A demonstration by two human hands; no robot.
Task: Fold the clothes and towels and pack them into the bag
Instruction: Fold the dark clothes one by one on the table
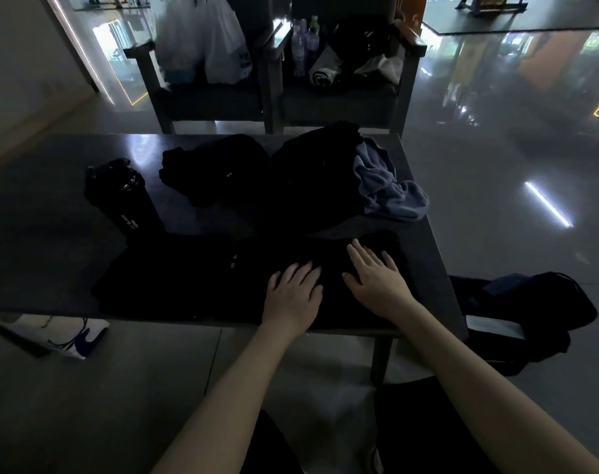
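Dark table (51, 217) on glossy floor (496, 159) bears black garment (171, 278).

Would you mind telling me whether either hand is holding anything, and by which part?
Nothing is held: the left hand and right hand both lie flat, fingers straight, on the black garment on the table.

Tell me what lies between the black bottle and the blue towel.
In the head view, two black cloth heaps lie there: the smaller heap beside the bottle, the larger heap against the towel.
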